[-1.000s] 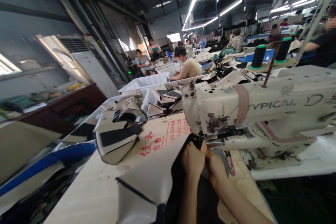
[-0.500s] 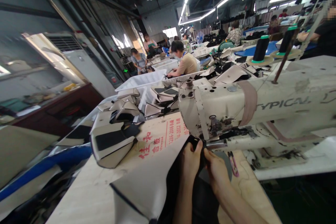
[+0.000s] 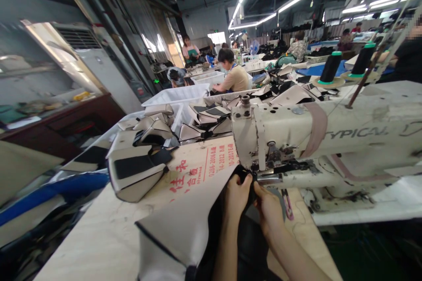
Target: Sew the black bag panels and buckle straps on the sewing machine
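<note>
A large beige and black sewn piece of material [image 3: 184, 210] lies over the plywood table [image 3: 79, 237], its far edge beneath the head of a sewing machine [image 3: 280, 136]. My left hand [image 3: 238, 194] is closed on the black edge, thumb on top, just in front of the needle area. Close on its right, my right hand [image 3: 266, 204] pinches the same black edge. The needle and the stitching point are hidden behind the machine head and my fingers. Pink-handled thread snips [image 3: 287, 204] lie on the table right of my right hand.
A finished-looking beige and black piece [image 3: 136, 173] rests on the table's far left. White bins [image 3: 178, 94] with similar pieces stand behind it. Black thread cones [image 3: 330, 68] stand behind the machine. A co-worker in a tan shirt [image 3: 238, 80] sits beyond the bins.
The camera view has shifted slightly. Both hands keep hold of the black edge by the machine head, with little visible movement. A distant person in grey-blue has bent down.
</note>
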Demonstrator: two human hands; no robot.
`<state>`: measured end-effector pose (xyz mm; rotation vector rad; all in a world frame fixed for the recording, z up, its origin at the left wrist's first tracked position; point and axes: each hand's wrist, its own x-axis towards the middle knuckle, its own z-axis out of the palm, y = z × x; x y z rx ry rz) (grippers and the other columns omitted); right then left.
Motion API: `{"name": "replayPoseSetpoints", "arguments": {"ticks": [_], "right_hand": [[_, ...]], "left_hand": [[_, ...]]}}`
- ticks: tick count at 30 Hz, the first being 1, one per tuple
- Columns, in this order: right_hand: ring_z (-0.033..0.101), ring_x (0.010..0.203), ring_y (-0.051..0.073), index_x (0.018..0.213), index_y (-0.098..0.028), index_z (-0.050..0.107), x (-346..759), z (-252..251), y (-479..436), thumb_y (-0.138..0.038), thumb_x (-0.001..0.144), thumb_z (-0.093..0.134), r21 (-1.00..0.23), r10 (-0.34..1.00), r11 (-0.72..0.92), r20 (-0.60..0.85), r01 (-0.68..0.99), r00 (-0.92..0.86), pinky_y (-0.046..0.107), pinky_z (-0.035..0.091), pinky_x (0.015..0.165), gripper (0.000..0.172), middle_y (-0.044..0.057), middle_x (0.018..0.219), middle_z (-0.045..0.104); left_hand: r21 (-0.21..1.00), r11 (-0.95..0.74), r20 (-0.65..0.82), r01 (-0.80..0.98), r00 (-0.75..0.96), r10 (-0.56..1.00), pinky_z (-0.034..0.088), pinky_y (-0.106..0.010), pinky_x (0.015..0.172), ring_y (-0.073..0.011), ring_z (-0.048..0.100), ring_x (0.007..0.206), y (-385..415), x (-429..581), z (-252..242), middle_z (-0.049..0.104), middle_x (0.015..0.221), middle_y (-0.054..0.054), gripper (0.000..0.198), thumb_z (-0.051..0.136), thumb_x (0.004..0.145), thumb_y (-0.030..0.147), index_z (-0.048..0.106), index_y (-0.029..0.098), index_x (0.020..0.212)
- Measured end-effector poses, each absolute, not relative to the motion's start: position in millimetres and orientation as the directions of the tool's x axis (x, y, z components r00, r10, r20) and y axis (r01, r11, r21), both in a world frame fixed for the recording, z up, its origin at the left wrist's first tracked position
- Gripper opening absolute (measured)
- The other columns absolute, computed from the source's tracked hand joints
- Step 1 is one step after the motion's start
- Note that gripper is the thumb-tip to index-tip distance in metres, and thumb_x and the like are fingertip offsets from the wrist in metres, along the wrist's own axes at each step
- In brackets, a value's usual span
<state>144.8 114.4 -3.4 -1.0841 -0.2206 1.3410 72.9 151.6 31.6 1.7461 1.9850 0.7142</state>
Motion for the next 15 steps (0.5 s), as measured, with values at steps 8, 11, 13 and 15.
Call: {"name": "replayPoseSetpoints", "arguments": {"ticks": [8, 11, 13, 15], "right_hand": [[0.038, 0.04, 0.008, 0.073, -0.012, 0.065, 145, -11, 118, -0.05, 0.06, 0.065, -0.821, 0.851, -0.158, -0.395, -0.549, 0.347, 0.022, 0.028, 0.04, 0.04, -0.002, 0.05, 0.054], [0.04, 0.041, 0.009, 0.073, -0.014, 0.065, 144, -10, 117, -0.053, 0.065, 0.06, -0.863, 0.88, -0.184, -0.358, -0.471, 0.312, 0.022, 0.031, 0.041, 0.041, -0.002, 0.049, 0.053], [0.044, 0.042, 0.012, 0.067, -0.013, 0.065, 158, -5, 111, -0.054, 0.064, 0.06, -0.894, 0.917, -0.205, -0.318, -0.399, 0.241, 0.024, 0.034, 0.043, 0.041, 0.0, 0.047, 0.053], [0.052, 0.05, 0.016, 0.063, -0.014, 0.066, 192, 4, 97, -0.053, 0.062, 0.063, -0.954, 0.945, -0.172, -0.23, -0.244, 0.232, 0.028, 0.04, 0.052, 0.039, 0.003, 0.053, 0.058]], "left_hand": [[0.566, 0.082, 0.085, 0.821, -0.157, 0.984, 0.022, -0.021, 0.048, -0.0083, 0.038, 0.048, 148, 74, 31, 0.046, 0.052, 0.003, 0.036, 0.046, 0.074, 0.047, 0.052, 0.017, 0.055], [0.563, 0.08, 0.103, 0.822, -0.166, 0.981, 0.023, -0.021, 0.049, -0.0086, 0.038, 0.048, 148, 75, 31, 0.046, 0.052, 0.003, 0.036, 0.045, 0.074, 0.047, 0.052, 0.017, 0.055], [0.556, 0.08, 0.123, 0.827, -0.177, 0.977, 0.023, -0.021, 0.049, -0.0088, 0.038, 0.048, 149, 75, 31, 0.046, 0.052, 0.003, 0.036, 0.045, 0.074, 0.047, 0.051, 0.017, 0.055], [0.547, 0.086, 0.13, 0.833, -0.186, 0.974, 0.022, -0.022, 0.049, -0.0091, 0.038, 0.047, 149, 76, 30, 0.044, 0.05, 0.003, 0.037, 0.045, 0.074, 0.048, 0.05, 0.018, 0.054]]}}
